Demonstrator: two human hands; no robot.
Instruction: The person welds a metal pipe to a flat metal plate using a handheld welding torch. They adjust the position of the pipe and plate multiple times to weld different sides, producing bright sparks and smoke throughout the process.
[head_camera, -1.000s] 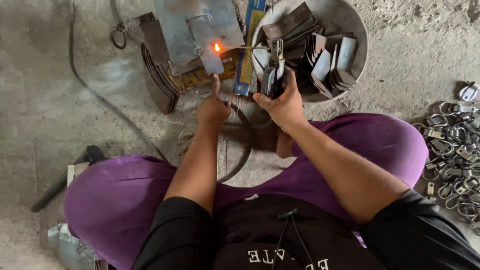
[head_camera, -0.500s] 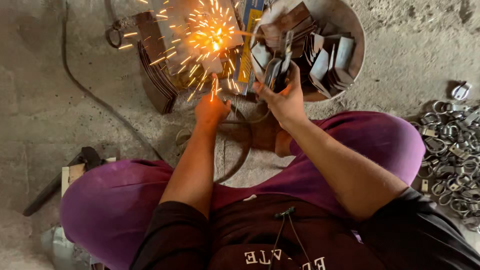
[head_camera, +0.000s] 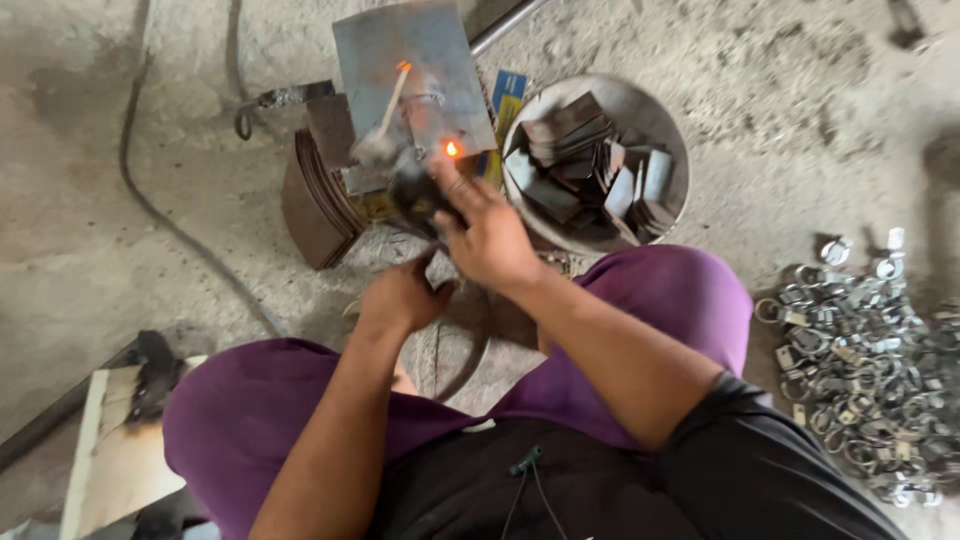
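Note:
My right hand (head_camera: 492, 238) reaches left over a grey steel plate (head_camera: 430, 50) and is closed on a dark, blurred tool (head_camera: 418, 196). A small orange glow (head_camera: 451, 149) shows just above its fingers. A thin welding rod (head_camera: 390, 105) with a glowing tip leans across the plate. My left hand (head_camera: 403, 297) is curled into a fist just below the right hand, above my purple-clad left leg (head_camera: 240, 430). I cannot see what the fist holds.
A round metal bowl (head_camera: 655, 112) of cut steel pieces stands to the right of the plate. Dark curved plates (head_camera: 315, 200) are stacked at the plate's left. A black cable (head_camera: 170, 225) crosses the concrete floor. A heap of shiny metal clamps (head_camera: 865, 350) lies at far right, a white board (head_camera: 105, 460) at lower left.
The shower of sparks has stopped; only two small glows remain. My right hand has moved left from the bowl to the plate. My left hand has drawn back towards my body.

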